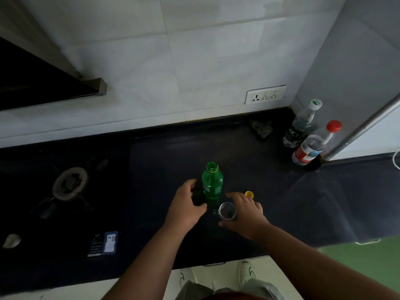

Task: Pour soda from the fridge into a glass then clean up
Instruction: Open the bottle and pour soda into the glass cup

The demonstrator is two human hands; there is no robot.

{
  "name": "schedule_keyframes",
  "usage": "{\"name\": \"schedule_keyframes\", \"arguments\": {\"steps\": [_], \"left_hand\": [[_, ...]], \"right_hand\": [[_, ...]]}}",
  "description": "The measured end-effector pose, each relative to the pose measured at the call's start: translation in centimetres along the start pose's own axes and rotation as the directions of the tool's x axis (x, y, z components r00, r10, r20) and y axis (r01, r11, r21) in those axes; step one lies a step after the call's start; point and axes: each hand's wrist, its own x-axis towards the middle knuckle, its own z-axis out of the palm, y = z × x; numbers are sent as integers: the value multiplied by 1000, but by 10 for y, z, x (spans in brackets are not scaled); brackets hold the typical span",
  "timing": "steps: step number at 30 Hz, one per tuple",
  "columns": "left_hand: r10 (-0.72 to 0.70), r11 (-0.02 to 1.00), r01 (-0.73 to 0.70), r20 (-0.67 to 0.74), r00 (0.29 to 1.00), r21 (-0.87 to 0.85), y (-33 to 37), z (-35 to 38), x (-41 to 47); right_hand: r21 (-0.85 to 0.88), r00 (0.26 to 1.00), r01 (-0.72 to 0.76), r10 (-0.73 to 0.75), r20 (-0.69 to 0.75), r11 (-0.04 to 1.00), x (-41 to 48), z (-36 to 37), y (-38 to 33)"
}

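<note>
A green soda bottle (212, 185) stands upright and uncapped on the dark counter (249, 180). Its yellow cap (249, 194) lies on the counter just to the right. My left hand (187, 205) is curled beside the bottle's left side with fingers apart; a narrow dark gap shows between them. A small clear glass (227, 211) stands in front of the bottle. My right hand (245, 213) wraps around the glass from the right, thumb at its near side and fingers at its far side.
A gas burner (70, 184) sits at the left of the counter, with a blue-and-black packet (105, 243) near the front edge. Two plastic water bottles (311, 141) stand at the back right against the grey fridge (357, 83). A scouring pad (260, 126) lies by the wall.
</note>
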Motion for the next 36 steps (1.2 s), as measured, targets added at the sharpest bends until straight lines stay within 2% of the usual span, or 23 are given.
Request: {"name": "schedule_keyframes", "arguments": {"steps": [5, 11, 16, 20, 27, 36], "left_hand": [[23, 998, -25, 40, 999, 52, -15, -14, -17], [43, 996, -50, 87, 995, 72, -25, -24, -32], [93, 994, -100, 129, 987, 54, -23, -45, -45], [217, 972, -228, 147, 965, 56, -11, -72, -63], [398, 916, -401, 151, 905, -14, 7, -118, -87], [476, 880, -475, 57, 878, -19, 24, -140, -87]], "right_hand": [[-36, 997, -75, 76, 25, 997, 4, 10, -14], [-21, 992, -125, 124, -9, 992, 4, 13, -23], [20, 994, -78, 79, -74, 997, -27, -2, -37], [66, 984, -41, 52, -171, 997, -62, -37, -65], [7, 964, 155, -150, -221, 988, -102, -95, -123], [-63, 923, 343, -349, -161, 937, -97, -122, -159]]}}
